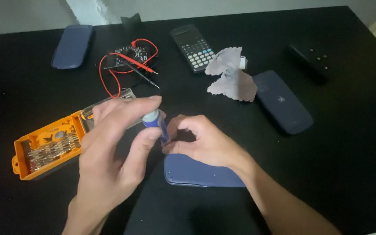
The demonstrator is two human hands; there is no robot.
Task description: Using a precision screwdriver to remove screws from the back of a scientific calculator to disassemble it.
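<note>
on the black tabletop [349, 143], near its front edge, the left hand [109, 161] is pinching a blue-handled screwdriver [156, 124] upright, fingers [146, 104] closed narrow round the grip, tip pointing down at the blue calculator back [196, 172]. the right hand [207, 141] is pressing that back down, fingers curled at its top edge. looks like the screw-working step; next move is probably needing the tip seated square and the case kept from sliding.
</note>
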